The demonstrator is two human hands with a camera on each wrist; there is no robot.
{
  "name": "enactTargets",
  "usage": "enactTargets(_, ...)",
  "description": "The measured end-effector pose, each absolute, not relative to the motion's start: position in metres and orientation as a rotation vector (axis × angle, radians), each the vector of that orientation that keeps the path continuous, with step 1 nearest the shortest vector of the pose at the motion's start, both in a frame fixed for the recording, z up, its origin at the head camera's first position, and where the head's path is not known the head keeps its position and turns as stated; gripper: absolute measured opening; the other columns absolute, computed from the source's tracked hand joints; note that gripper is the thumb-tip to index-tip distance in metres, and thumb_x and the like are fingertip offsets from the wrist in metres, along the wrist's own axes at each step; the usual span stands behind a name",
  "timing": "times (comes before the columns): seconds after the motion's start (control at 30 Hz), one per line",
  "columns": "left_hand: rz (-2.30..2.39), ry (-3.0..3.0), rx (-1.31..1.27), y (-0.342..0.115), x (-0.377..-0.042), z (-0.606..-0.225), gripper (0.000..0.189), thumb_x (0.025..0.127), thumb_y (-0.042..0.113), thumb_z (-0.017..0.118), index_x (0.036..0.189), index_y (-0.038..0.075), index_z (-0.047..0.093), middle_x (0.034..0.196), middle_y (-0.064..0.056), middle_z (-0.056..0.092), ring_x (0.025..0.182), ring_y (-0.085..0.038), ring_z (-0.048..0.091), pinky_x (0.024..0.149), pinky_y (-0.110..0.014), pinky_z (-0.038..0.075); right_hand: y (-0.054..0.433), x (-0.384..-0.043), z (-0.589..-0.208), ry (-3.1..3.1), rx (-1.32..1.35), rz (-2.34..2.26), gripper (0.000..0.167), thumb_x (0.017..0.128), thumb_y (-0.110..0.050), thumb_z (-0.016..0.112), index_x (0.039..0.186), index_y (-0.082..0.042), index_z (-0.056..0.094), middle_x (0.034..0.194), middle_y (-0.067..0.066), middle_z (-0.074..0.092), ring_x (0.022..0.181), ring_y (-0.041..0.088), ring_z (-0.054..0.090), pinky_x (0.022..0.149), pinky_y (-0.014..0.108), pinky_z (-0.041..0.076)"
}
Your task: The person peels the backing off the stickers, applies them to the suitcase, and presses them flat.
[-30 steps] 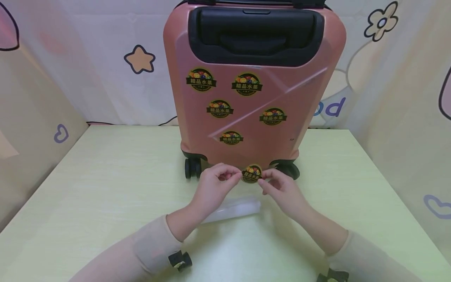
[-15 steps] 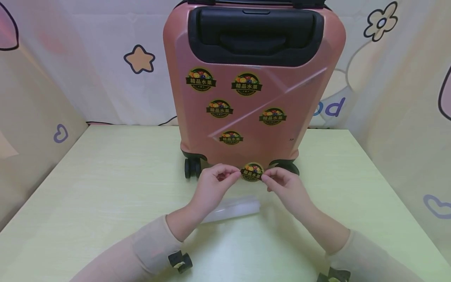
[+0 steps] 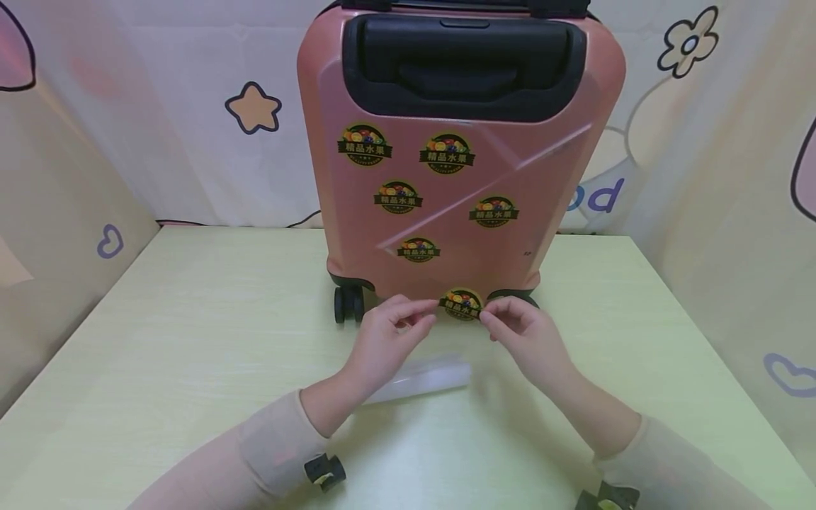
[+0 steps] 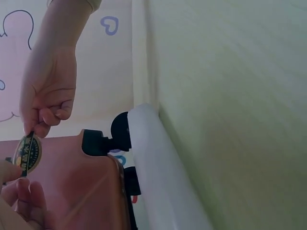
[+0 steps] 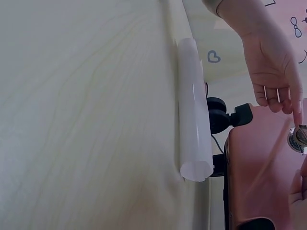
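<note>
A round black fruit sticker [image 3: 462, 304] with a gold edge is held up before the bottom of the pink suitcase [image 3: 357, 234]. My right hand [image 3: 525, 340] pinches its right edge between thumb and index finger. At the opposite edge, the index fingertip of my left hand [image 3: 392, 336] touches the sticker, and the thumb stands apart below. In the left wrist view the sticker [image 4: 29, 153] spans the small space between both hands. Several matching stickers, such as an upper one [image 3: 447, 154] and a lower one [image 3: 418, 250], are on the suitcase front.
A rolled translucent white sheet [image 3: 417, 380] lies on the pale table [image 3: 223, 319] below the hands. The suitcase stands upright at the back on black wheels [image 3: 348, 304], before a patterned curtain [image 3: 191, 163].
The sticker has moved slightly up and to the right along with my right hand. My left thumb has parted from its edge, leaving the index fingertip there.
</note>
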State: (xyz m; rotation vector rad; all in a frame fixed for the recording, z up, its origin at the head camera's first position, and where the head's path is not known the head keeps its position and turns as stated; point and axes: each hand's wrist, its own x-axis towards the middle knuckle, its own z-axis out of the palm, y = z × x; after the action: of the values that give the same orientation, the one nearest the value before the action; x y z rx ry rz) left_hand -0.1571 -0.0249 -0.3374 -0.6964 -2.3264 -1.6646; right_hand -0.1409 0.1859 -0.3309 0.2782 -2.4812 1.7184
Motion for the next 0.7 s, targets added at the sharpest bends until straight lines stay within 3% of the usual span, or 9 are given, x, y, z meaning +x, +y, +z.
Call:
enactTargets(0.23, -1.354, -2.279, -0.749, -0.034, -0.165, -0.318, 0.034, 0.085, 0.005, 0.066, 0.119, 0.000, 0.063, 0.083, 0.000, 0.060, 0.076, -0.011, 0.056, 0.071, -0.027, 0.050, 0.195, -0.142, -0.329, -2.446, 0.304, 1.675, 0.017, 0.092, -0.013, 0.059, 0.098, 0.003, 0.058, 0.086, 0.013, 0.057, 0.073, 0.013, 0.054, 0.070, 0.023, 0.050)
enactTargets(0.47, -1.070, -2.342, -0.805, -0.038, -0.166, -0.313, 0.019, 0.085, 0.011, 0.067, 0.103, 0.007, 0.071, 0.086, 0.003, 0.062, 0.075, -0.010, 0.057, 0.062, -0.023, 0.046, 0.204, -0.147, -0.322, -2.495, 0.294, 1.527, 0.017, 0.093, -0.014, 0.058, 0.098, 0.002, 0.058, 0.087, 0.014, 0.058, 0.073, 0.013, 0.055, 0.066, 0.019, 0.048)
enactTargets(0.7, -0.593, -2.312, -0.947, -0.031, -0.172, -0.323, 0.031, 0.086, 0.021, 0.067, 0.115, 0.010, 0.066, 0.100, -0.004, 0.062, 0.089, -0.020, 0.058, 0.079, -0.035, 0.047, 0.206, -0.161, -0.311, -2.523, 0.313, 1.303, 0.019, 0.093, -0.018, 0.058, 0.099, 0.000, 0.060, 0.086, 0.009, 0.059, 0.076, 0.017, 0.054, 0.068, 0.016, 0.046)
